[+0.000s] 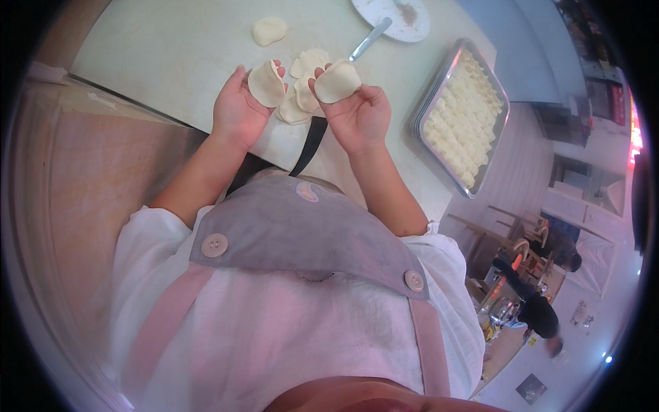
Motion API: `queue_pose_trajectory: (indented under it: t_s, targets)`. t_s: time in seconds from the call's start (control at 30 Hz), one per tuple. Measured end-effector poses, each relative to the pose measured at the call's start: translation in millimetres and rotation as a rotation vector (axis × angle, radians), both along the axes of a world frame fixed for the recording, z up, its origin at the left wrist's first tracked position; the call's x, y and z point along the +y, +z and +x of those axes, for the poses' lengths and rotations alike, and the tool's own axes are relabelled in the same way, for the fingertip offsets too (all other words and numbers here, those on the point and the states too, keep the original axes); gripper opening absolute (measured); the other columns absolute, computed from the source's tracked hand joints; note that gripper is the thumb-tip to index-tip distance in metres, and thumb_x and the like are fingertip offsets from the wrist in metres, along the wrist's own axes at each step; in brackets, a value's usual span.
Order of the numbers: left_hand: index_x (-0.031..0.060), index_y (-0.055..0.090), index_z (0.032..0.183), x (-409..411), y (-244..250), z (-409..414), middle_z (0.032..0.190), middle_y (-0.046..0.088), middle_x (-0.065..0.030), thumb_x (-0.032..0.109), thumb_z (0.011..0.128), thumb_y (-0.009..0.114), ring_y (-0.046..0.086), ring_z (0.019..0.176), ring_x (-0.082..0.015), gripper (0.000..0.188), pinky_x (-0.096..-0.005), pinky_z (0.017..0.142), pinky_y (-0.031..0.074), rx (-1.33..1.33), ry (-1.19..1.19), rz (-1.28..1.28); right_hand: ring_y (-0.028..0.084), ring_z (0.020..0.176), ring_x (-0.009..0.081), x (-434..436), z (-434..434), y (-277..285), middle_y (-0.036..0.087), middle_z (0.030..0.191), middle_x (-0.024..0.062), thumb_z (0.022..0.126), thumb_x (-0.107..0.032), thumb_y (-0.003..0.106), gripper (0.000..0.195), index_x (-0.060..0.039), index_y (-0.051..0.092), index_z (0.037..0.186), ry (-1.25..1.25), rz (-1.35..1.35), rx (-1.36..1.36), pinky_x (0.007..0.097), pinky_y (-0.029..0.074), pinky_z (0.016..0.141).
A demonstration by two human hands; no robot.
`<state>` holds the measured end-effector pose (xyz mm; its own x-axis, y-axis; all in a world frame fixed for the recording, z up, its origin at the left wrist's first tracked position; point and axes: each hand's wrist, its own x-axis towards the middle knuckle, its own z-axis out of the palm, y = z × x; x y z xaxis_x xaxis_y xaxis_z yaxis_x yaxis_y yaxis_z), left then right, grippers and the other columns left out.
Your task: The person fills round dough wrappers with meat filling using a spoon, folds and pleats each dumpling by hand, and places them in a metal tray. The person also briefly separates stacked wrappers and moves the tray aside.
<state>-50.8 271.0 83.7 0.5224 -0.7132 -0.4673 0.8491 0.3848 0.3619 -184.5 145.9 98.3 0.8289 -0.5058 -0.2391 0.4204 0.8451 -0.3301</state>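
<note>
My left hand [239, 110], palm up, holds a round dough wrapper [265, 85] that curves over its fingers. A second dough wrapper [337, 82] rests in my right hand [363, 116], held by the fingers with the palm facing up. Both hands are raised above the near edge of the pale work table [170, 51]. Between and beneath them, several loose dough wrappers [294, 110] lie overlapping on the table. One more dough piece [269, 31] sits apart, farther back and to the left.
A white plate [368, 7] with a smear of filling stands at the back, a flat metal spatula [370, 38] leaning on its rim. To the right is a stack of metal trays [419, 121], the top one full of dumplings [461, 118]. Two people [538, 314] are across the room near chairs.
</note>
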Motion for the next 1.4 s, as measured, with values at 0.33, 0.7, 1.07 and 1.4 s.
queue_pose_trajectory:
  t_s: [0.33,0.7,1.07,1.4]
  targets:
    - [-0.0019,0.05,0.114,5.8,-18.3,0.4,0.114,0.058,-0.0175,0.019,0.098,0.043,0.059,0.106,-0.0279,0.027,-0.0394,0.087,0.051,-0.292,-0.224,0.156,0.064,0.09,0.0256,-6.9,-15.3,-22.5,0.06,0.103,0.0186,0.091,-0.012,0.052,0.024,0.0007,0.039,0.106,-0.045,-0.705,0.561,0.0374,0.053,0.081]
    - [0.0002,0.058,0.108,-3.1,-34.9,-1.7,0.102,0.063,-0.0085,0.024,0.096,0.05,0.061,0.092,-0.0158,0.028,-0.028,0.082,0.048,-1.114,-0.553,0.409,0.063,0.08,0.0171,-6.3,-20.9,-10.9,0.063,0.094,0.0168,0.089,-0.007,0.055,0.038,-0.001,0.027,0.113,-0.02,-0.907,0.625,0.026,0.05,0.074]
    - [-0.0045,0.049,0.121,-20.1,-13.7,-26.7,0.116,0.058,-0.0153,0.028,0.1,0.036,0.058,0.103,-0.0217,0.04,-0.0374,0.093,0.046,-0.239,-0.424,-0.055,0.064,0.073,0.0151,6.9,-18.0,-5.0,0.064,0.079,0.0104,0.091,-0.013,0.054,0.05,0.0029,0.03,0.132,0.271,-1.006,0.638,0.0249,0.05,0.068]
    - [-0.0037,0.04,0.128,-9.3,-16.1,-13.7,0.125,0.052,-0.0192,0.022,0.098,0.044,0.056,0.111,-0.0266,0.04,-0.0412,0.094,0.047,-0.21,-0.414,-0.031,0.063,0.076,0.0162,-13.9,-24.0,-28.4,0.065,0.082,0.0096,0.09,-0.023,0.058,0.026,0.0004,0.063,0.099,0.127,-1.281,0.992,0.0291,0.049,0.072]
